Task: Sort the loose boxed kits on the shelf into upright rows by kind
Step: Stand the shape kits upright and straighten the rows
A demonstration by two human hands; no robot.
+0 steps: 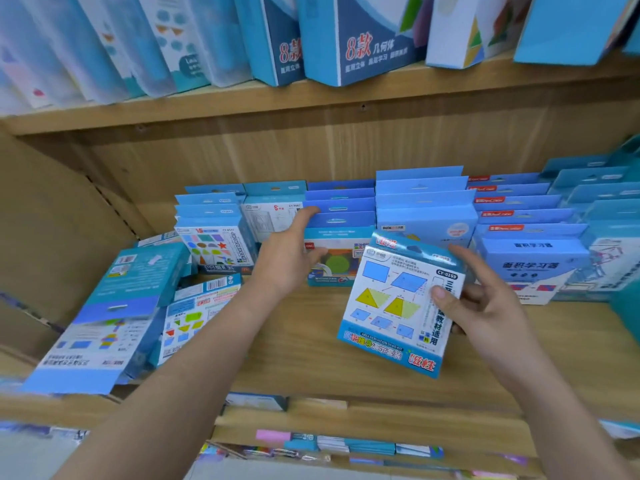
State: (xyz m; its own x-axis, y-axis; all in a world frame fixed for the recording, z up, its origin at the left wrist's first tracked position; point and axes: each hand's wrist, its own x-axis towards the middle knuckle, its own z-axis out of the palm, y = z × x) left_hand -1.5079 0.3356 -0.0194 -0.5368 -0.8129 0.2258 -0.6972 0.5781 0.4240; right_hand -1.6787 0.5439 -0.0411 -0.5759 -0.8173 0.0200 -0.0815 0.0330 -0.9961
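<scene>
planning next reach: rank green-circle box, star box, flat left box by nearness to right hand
From the right hand holding the area kit:
1. green-circle box, centre row
2. star box, upright, left
3. flat left box, far left

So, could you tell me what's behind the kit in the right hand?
An upright row of blue boxes; the kit hides the front box's lower half.
</scene>
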